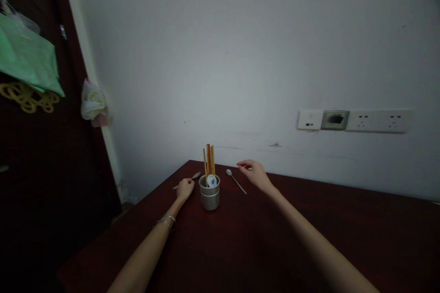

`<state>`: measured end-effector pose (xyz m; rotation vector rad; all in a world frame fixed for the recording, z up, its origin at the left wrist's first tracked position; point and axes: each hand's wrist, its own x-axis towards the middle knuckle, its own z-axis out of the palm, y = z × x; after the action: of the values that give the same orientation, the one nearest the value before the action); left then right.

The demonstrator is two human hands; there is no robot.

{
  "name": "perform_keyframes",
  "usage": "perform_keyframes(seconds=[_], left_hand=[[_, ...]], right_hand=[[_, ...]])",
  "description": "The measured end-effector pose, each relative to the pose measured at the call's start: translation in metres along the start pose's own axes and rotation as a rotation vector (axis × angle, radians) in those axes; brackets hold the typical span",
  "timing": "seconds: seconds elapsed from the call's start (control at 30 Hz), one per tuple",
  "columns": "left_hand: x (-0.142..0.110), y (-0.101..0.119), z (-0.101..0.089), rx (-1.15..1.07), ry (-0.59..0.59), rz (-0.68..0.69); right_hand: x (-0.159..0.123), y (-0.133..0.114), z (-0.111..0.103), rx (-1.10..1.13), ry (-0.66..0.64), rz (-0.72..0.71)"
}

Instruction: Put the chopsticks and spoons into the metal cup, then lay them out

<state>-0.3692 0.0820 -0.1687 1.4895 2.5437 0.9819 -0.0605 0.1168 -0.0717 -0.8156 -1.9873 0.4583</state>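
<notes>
On the dark red table, a grey perforated cutlery holder (210,198) stands between my hands. Several wooden chopsticks (208,159) and a white spoon (211,181) with a blue mark rise from it. My left hand (185,188) is curled low at the holder's left, closed over the middle of a metal utensil (196,175); its grey head and handle end show on either side, too small to tell spoon from fork. A long-handled metal spoon (237,181) lies right of the holder. Beyond it, my right hand (255,174) hovers with bent fingers and a small gap at the thumb, apart from the spoon.
The table (330,229) meets a pale wall (220,64) at the back. Sockets and switches (360,121) sit on the wall at right. Left of the table is a dark door (44,146), with a green bag (27,52) and a white plastic bag (94,102) hanging there.
</notes>
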Motion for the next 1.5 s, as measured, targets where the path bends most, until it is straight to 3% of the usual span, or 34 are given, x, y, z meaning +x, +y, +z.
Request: perform_keyframes(seconds=[0.13, 0.27, 0.73, 1.5], left_hand=[[0.000, -0.001, 0.000, -0.009, -0.006, 0.002], [0.000, -0.001, 0.000, -0.007, -0.011, 0.006], [-0.008, 0.007, -0.006, 0.019, -0.044, 0.011], [-0.007, 0.005, -0.005, 0.028, -0.024, 0.048]], right_hand=[[0.007, -0.047, 0.011, -0.095, -0.220, -0.145], [0.008, -0.062, 0.027, -0.254, -0.325, -0.150], [0.007, -0.071, 0.059, -0.511, -0.333, -0.128], [0.006, -0.070, 0.055, -0.513, -0.274, -0.108]])
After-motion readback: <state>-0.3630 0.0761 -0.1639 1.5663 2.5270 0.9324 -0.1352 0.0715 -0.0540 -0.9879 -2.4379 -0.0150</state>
